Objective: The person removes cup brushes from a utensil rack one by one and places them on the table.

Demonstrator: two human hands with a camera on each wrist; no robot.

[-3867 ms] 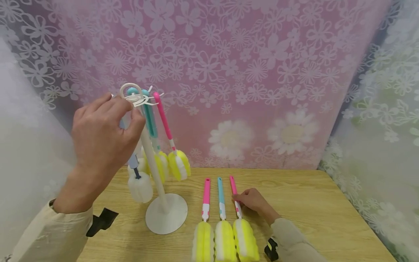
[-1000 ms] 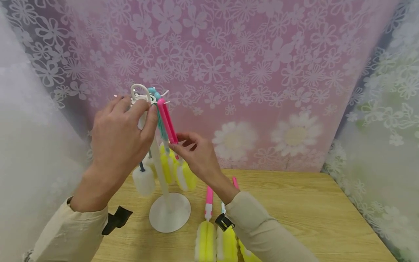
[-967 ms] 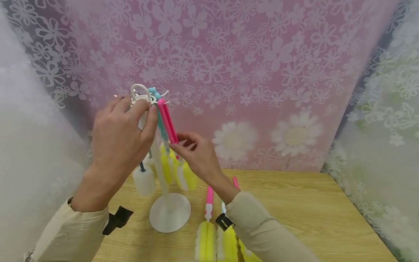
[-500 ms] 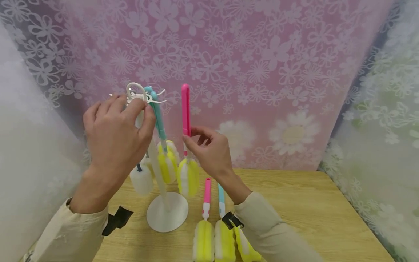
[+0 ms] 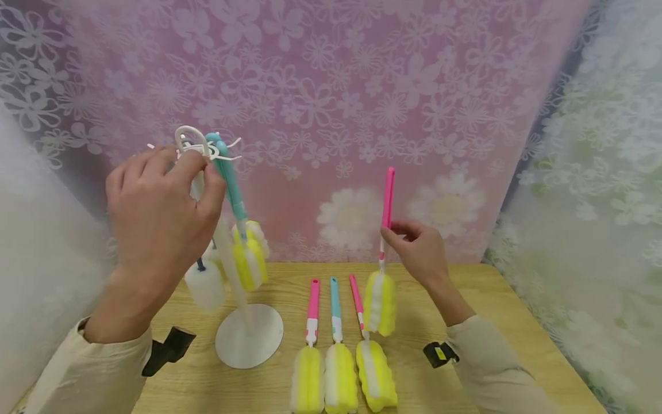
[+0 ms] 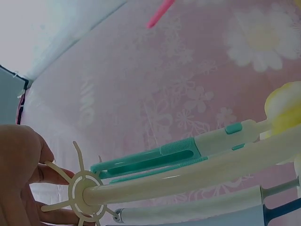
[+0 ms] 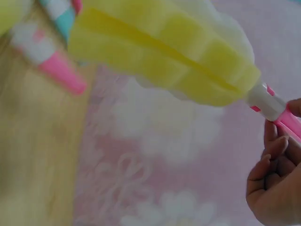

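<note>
My right hand (image 5: 421,253) pinches the pink handle of a sponge bottle brush (image 5: 380,303), holding it upright above the table with its yellow-and-white head down. In the right wrist view thumb and fingers meet on the pink handle (image 7: 289,123). At the left, my left hand (image 5: 160,213) grips the hook ring at the top of a white rack (image 5: 248,345); its fingers are around the hooks (image 6: 77,157) in the left wrist view. Teal-handled brushes (image 5: 231,187) hang from the rack, as do white-headed brushes (image 5: 205,286), partly hidden by the left hand.
Three sponge brushes lie side by side on the wooden table (image 5: 439,345): a left pink one (image 5: 312,302), a blue one (image 5: 335,305) and a right pink one (image 5: 357,293). Behind the table hangs a pink floral curtain (image 5: 310,115). A pale sheer curtain (image 5: 595,230) borders the right side.
My right hand reached from the table to the rack, took the hanging pink-handled brush off its hook and carried it right, over the lying brushes. My left hand stays at the rack's top.
</note>
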